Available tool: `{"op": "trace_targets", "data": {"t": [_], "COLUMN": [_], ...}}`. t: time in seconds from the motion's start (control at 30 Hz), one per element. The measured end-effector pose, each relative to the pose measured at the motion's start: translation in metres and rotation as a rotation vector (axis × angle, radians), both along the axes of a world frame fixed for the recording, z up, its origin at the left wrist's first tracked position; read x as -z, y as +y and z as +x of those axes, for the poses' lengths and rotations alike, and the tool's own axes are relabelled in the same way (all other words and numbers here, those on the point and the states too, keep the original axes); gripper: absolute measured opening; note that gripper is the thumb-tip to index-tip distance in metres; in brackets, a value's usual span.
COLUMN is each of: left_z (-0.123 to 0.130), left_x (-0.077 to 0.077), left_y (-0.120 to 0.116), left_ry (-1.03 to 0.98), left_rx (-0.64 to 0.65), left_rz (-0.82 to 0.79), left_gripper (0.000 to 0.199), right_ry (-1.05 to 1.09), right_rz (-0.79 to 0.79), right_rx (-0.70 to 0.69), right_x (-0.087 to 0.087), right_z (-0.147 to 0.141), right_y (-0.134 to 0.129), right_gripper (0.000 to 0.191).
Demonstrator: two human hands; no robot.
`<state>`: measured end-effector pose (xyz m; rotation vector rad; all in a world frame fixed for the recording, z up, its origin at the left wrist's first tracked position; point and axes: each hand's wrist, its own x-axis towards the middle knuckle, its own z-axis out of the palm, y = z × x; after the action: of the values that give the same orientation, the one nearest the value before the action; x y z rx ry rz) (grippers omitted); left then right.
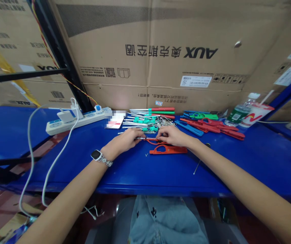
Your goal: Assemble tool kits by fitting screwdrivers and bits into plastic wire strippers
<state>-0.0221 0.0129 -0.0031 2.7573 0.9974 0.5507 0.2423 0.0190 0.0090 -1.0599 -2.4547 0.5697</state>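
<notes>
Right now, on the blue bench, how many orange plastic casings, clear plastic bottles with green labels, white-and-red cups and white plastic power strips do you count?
Orange plastic casings: 2, one partly covered by the right hand
Clear plastic bottle with green label: 1
White-and-red cup: 1
White plastic power strip: 1
Total: 5

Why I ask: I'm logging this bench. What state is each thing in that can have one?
Left hand, fingers closed on a thin pale rod
Right hand, fingers bent, grip partly hidden
Nearer orange casing, lying on the blue table
Red casings, piled
Power strip, plugs inserted
Bottle, capped
Cup, straw in
Watch, worn, screen dark
</notes>
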Motion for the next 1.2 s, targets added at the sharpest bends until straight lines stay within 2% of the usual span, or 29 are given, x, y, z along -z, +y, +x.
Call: {"op": "trace_targets", "data": {"t": [0.33, 0.7, 0.87, 1.0, 1.2], "left_z": [0.004, 0.005, 0.007, 0.010, 0.029], "left_x": [0.006, 0.006, -0.004, -0.014, -0.031], "left_y": [0.000, 0.002, -0.010, -0.016, 0.011], "left_ry": [-0.042, -0.009, -0.048, -0.111, -0.088], "left_rx": [0.067, -0.027, -0.032, -0.047, -0.034], "left_rz": [0.028, 0.054, 0.058, 0.097, 0.127], "left_gripper": [0.030, 0.034, 0.036, 0.032, 0.022], "right_ry": [-0.010, 0.101, 0.115, 0.083, -0.094], "right_rz": [0.015, -0.077, -0.069, 0.002, 0.129], "right_rx": [0.006, 0.074, 0.093, 0.114, 0.150], "right_x": [0.000, -0.005, -0.008, -0.011, -0.020], "right_z": [0.004, 0.012, 0.011, 0.011, -0.002], "right_y": [-0.001, -0.005, -0.008, -0.005, 0.015], "right_gripper": [0.014, 0.008, 0.009, 0.013, 0.012]}}
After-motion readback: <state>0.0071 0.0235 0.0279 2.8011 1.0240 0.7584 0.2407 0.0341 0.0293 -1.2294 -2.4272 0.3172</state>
